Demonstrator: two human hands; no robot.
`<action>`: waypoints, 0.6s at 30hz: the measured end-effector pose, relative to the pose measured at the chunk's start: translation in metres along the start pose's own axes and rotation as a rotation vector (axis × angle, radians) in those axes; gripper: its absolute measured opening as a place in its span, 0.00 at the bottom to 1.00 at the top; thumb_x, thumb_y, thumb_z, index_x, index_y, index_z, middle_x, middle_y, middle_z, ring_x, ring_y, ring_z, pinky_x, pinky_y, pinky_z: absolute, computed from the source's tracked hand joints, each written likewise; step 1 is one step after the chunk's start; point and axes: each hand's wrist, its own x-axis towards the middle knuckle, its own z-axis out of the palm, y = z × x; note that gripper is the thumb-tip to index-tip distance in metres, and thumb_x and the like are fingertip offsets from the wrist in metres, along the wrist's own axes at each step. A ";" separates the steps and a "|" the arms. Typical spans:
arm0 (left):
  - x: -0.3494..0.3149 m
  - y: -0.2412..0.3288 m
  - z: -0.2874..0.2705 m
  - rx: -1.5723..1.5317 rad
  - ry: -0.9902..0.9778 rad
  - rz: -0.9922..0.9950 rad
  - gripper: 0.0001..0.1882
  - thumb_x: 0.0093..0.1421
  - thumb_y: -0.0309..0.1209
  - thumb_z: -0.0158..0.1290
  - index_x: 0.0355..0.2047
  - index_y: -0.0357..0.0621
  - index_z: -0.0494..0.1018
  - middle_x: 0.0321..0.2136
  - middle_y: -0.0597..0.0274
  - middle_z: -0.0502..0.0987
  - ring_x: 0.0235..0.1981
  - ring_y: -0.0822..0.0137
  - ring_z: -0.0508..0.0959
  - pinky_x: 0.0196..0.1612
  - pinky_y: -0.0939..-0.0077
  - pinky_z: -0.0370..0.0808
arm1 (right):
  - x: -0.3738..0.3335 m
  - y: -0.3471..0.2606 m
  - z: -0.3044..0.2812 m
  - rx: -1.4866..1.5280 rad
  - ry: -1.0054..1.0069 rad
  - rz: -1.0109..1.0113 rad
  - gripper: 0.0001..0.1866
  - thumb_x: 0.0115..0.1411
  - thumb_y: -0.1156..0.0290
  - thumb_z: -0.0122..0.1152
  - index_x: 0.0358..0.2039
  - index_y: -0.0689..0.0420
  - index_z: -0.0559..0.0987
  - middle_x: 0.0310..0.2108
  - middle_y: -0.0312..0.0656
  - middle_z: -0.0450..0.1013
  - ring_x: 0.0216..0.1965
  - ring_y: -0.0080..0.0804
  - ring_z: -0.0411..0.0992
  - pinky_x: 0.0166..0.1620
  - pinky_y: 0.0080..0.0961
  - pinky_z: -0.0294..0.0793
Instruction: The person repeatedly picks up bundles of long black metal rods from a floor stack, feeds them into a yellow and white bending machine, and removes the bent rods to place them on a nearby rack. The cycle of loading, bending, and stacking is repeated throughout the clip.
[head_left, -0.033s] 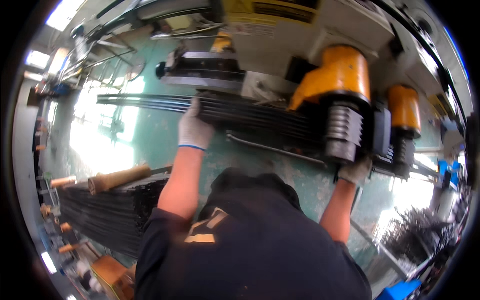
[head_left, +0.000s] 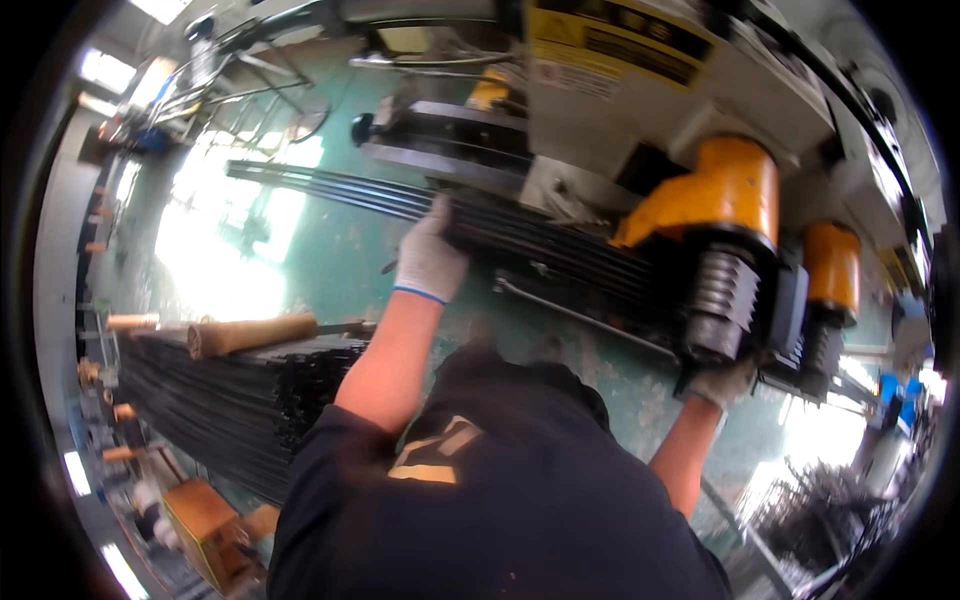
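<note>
The large orange housing [head_left: 735, 190] sits on the machine [head_left: 600, 100], with a ribbed metal cylinder [head_left: 722, 295] directly below it; the long dark bars [head_left: 560, 240] lie side by side in a sheaf, running from well left of the housing to just beneath its lower left edge, where their right ends get lost in shadow; the left hand [head_left: 432, 258], in a pale glove with a blue cuff edge, is on the bars to the left of the housing, gripping them with the thumb over their upper side, the other fingers hidden; the right hand [head_left: 725, 382], gloved too, is below the housing, close under the ribbed cylinder; its fingers are mostly blocked from sight, so whether they are closed on anything cannot be told.

A smaller orange housing [head_left: 832, 270] stands to the right of the large one; a thin metal rod [head_left: 585, 318] slants across, below and left of it; a yellow label [head_left: 620, 38] is on the machine, above and left of it; far to its lower left lies a thick stack of black bars [head_left: 210, 400], with a tan roll [head_left: 255, 334] across the top; a brown box [head_left: 208, 525] is farther down on that side.
</note>
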 end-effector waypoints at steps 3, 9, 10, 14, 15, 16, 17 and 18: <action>0.009 0.022 -0.007 -0.112 0.047 0.010 0.22 0.69 0.42 0.55 0.54 0.36 0.73 0.50 0.49 0.80 0.55 0.47 0.76 0.64 0.47 0.71 | -0.019 -0.043 -0.026 0.414 -0.014 0.443 0.33 0.67 0.73 0.54 0.69 0.66 0.56 0.58 0.52 0.73 0.55 0.39 0.76 0.58 0.32 0.79; 0.051 0.173 -0.087 -0.214 0.129 0.195 0.24 0.71 0.46 0.51 0.51 0.36 0.69 0.48 0.39 0.78 0.51 0.38 0.77 0.61 0.39 0.72 | -0.105 0.040 0.015 0.729 -0.008 0.795 0.25 0.73 0.65 0.47 0.68 0.57 0.66 0.56 0.46 0.77 0.50 0.38 0.80 0.51 0.30 0.82; 0.066 0.204 -0.104 -0.212 0.128 0.223 0.23 0.72 0.47 0.50 0.50 0.36 0.69 0.47 0.39 0.78 0.51 0.39 0.77 0.59 0.38 0.73 | -0.132 0.040 0.026 0.659 0.012 0.878 0.23 0.73 0.64 0.47 0.65 0.57 0.69 0.53 0.45 0.78 0.47 0.38 0.80 0.49 0.29 0.81; 0.111 0.326 -0.180 -0.107 0.216 0.368 0.22 0.73 0.49 0.47 0.47 0.40 0.71 0.44 0.45 0.79 0.48 0.43 0.78 0.54 0.41 0.76 | -0.199 0.008 0.055 0.619 -0.078 1.207 0.18 0.74 0.61 0.46 0.55 0.55 0.79 0.41 0.41 0.80 0.38 0.36 0.80 0.40 0.27 0.80; 0.114 0.356 -0.193 -0.090 0.274 0.395 0.21 0.73 0.49 0.47 0.46 0.41 0.72 0.42 0.48 0.80 0.46 0.45 0.79 0.53 0.42 0.76 | -0.212 -0.005 0.061 0.673 -0.150 1.295 0.18 0.75 0.60 0.45 0.53 0.54 0.81 0.38 0.40 0.80 0.36 0.35 0.80 0.39 0.27 0.79; 0.122 0.381 -0.202 -0.076 0.390 0.422 0.20 0.73 0.49 0.48 0.45 0.44 0.74 0.39 0.54 0.79 0.44 0.49 0.79 0.52 0.46 0.77 | -0.227 -0.008 0.064 0.364 -0.443 1.046 0.18 0.75 0.60 0.46 0.54 0.52 0.81 0.41 0.39 0.79 0.40 0.35 0.78 0.43 0.32 0.77; 0.123 0.396 -0.196 -0.089 0.463 0.454 0.19 0.73 0.49 0.48 0.44 0.45 0.75 0.39 0.57 0.79 0.43 0.52 0.79 0.51 0.47 0.77 | -0.245 -0.001 0.065 0.045 -0.704 0.775 0.17 0.74 0.60 0.47 0.54 0.50 0.81 0.44 0.38 0.78 0.43 0.35 0.77 0.47 0.36 0.74; 0.131 0.415 -0.215 -0.093 0.488 0.457 0.19 0.73 0.49 0.48 0.45 0.45 0.75 0.40 0.56 0.78 0.44 0.53 0.78 0.51 0.48 0.78 | -0.260 0.007 0.067 -0.273 -0.943 0.471 0.17 0.74 0.60 0.48 0.55 0.48 0.81 0.47 0.37 0.78 0.47 0.35 0.76 0.51 0.41 0.72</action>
